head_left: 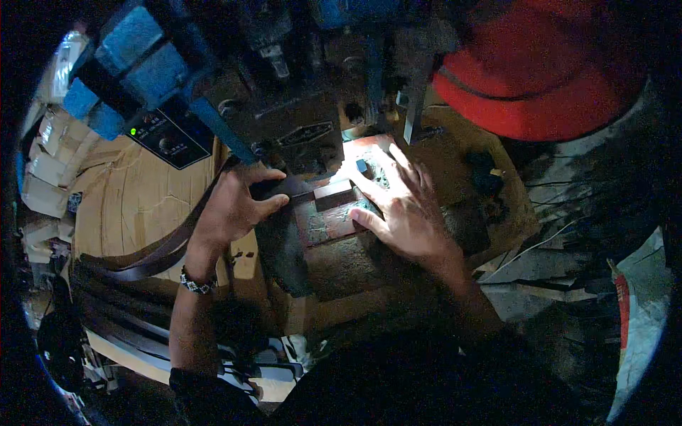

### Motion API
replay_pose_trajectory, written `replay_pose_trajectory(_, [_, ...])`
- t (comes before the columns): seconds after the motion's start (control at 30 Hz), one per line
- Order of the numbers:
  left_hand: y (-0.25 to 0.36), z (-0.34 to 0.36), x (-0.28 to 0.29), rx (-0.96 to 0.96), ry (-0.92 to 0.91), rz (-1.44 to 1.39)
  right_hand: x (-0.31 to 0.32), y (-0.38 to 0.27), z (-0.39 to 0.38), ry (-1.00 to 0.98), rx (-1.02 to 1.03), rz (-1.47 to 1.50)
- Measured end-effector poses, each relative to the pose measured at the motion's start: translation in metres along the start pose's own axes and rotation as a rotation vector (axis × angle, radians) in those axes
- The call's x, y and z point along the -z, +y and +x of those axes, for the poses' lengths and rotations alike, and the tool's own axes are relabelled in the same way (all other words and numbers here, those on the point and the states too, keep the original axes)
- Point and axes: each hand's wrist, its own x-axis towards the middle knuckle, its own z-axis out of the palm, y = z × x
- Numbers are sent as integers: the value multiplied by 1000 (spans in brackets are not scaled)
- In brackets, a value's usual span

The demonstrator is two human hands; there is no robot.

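My left hand [238,202], below a beaded bracelet, is closed around a dark strap [170,255], thumb and index tip at its edges where it meets the work plate [334,241] under a machine. My right hand [405,202] lies spread over the brightly lit right part of the plate, fingers apart and thumb beside a short pale bar [332,189]. A small dark block [361,166] sits between its fingers. A dark metal housing [288,124] with a badge stands just beyond my hands.
A blue machine frame [131,50] holds a control panel [170,138] with a green light. A red rounded object [533,99] overhangs at upper right. More straps [135,326] lie lower left on pale brown board [121,199]; a cable [533,245] and pale sack [643,298] are at right.
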Motion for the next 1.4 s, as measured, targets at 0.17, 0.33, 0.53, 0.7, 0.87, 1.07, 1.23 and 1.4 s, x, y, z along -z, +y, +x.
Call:
replay_pose_trajectory(0.17, [-13,-2,-4,-123,60,67,3,-6,6,-48,-39,11])
replay_pose_trajectory(0.33, [-5,-2,-1,-88,37,26,-1,-2,9,-36,-1,40])
replay_pose_trajectory(0.53, [-14,-5,-6,-210,133,46,8,-3,9,-24,-17,130])
replay_pose_trajectory(0.7, [-2,-3,-1,-98,53,144,11,0,8,-71,-41,149])
replay_pose_trajectory(0.87, [7,-3,1,-49,30,86,16,9,1,86,-59,358])
replay_pose_trajectory(1.07, [-2,-6,1,-22,7,82,57,4,-1,302,-522,978])
replay_pose_trajectory(1.23, [-8,-3,-8,-23,17,60,35,18,17,276,-562,874])
replay_pose_trajectory(1.4, [-6,1,-3,-7,-41,83,49,14,9,244,-573,1021])
